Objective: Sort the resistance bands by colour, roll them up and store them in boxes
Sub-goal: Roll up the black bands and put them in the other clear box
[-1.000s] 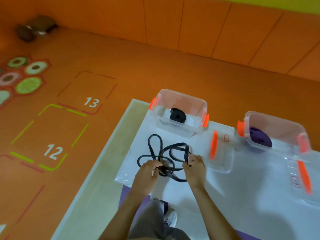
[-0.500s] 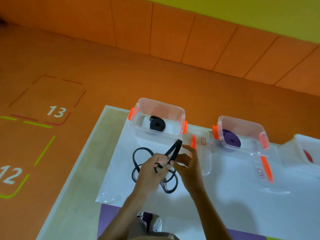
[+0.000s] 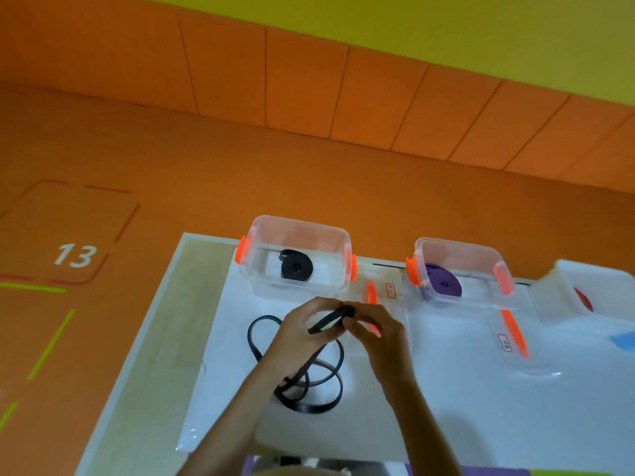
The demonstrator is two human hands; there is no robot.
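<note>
Toward the left edge of the white bench (image 3: 446, 407) a loose black rubber resistance band (image 3: 326, 321) lies in loops; the left hand (image 3: 302, 334) and right hand (image 3: 378, 334) pinch its raised end between them. Along the far edge a clear orange-clipped plastic box (image 3: 299, 222) holds a rolled black band (image 3: 296, 269); right of it, a matching box (image 3: 457, 244) holds a rolled purple band (image 3: 443, 286).

A loose black band (image 3: 326, 323) is lying in tangled loops at lower centre of the frame, one end rising between the left hand (image 3: 302, 329) and right hand (image 3: 378, 334), which are pinching it. Above it, a rolled black band (image 3: 296, 269) is sitting in a clear, open, orange-clipped box (image 3: 302, 224). To the right, a purple roll (image 3: 443, 286) is resting in a matching box (image 3: 460, 246). At the right edge a third box (image 3: 591, 274) is showing something red, possibly another roll.
</note>
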